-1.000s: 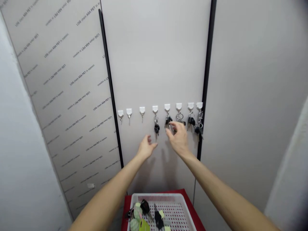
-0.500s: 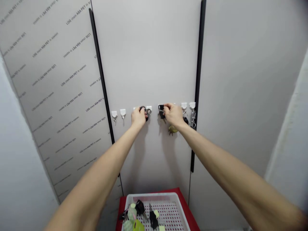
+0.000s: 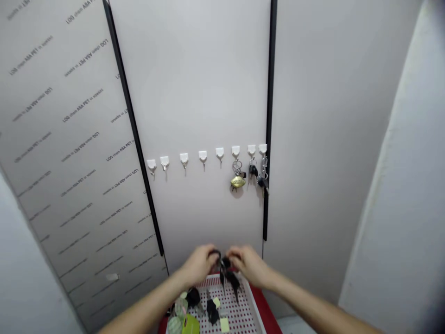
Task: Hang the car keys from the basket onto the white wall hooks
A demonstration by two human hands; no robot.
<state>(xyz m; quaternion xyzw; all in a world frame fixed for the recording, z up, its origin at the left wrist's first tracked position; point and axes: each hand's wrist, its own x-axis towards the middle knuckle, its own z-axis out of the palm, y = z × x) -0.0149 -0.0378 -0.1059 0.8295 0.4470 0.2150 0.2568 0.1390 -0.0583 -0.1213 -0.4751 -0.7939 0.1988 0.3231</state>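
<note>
Your left hand and right hand meet just above the near rim of the white plastic basket, and the bunch of keys hangs between them. Your left fingers are curled in close to the bunch's dark ring, and your right fingers are closed in near its black key heads. Neither hand is spread open, though the exact grip is hidden by your fingers. The metal blades dangle toward the basket without touching its floor.

Inside the basket, a black-headed key and a second black key lie on the perforated floor, with pale green round tags and a lime green tag by the side nearest your left hand. Small pale yellow tags lie nearer the middle. Red shows through the perforations, and a red surface sticks out beyond the basket's right side.

High above the basket runs a row of eight white adhesive hooks. The five on the left hold nothing; the three on the right hold key sets, one with a brass tag.
</note>
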